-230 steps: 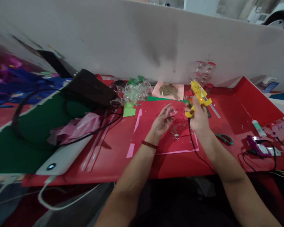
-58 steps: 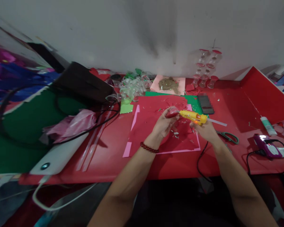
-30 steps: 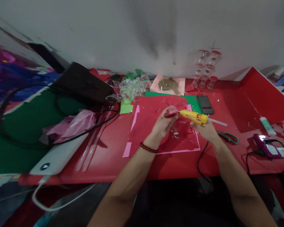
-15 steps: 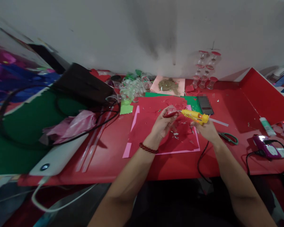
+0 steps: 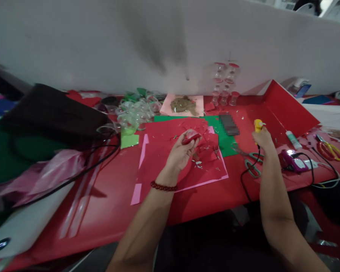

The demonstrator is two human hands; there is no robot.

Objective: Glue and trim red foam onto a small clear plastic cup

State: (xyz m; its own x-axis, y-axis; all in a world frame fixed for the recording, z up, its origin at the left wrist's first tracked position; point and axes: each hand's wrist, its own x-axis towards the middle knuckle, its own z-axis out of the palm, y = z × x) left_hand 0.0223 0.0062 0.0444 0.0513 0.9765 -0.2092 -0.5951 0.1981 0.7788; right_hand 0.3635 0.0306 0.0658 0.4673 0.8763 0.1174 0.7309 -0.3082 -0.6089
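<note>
My left hand (image 5: 180, 153), with a dark red bead bracelet at its wrist, is closed round a small clear plastic cup with a red disc (image 5: 191, 137) on it. It hovers over red paper sheets (image 5: 158, 158) strewn with scraps. Off to the right, my right hand (image 5: 263, 138) grips a yellow hot glue gun (image 5: 258, 124); its nozzle is hard to make out from here. The gun's black cord drops past grey-handled scissors (image 5: 253, 169) on the red table.
Stacked clear cups with red discs (image 5: 225, 83) stand by the wall. Several clear cups (image 5: 138, 111) lie in a pile, near pink paper bearing brown material (image 5: 184, 105). At right are a purple power adapter (image 5: 296, 160), a glue tube (image 5: 294, 140) and yellow-handled scissors (image 5: 330, 149).
My right hand has drawn the glue gun away from the cup, out to the right, and turned it. My left hand still holds the cup. The whole view has swung right.
</note>
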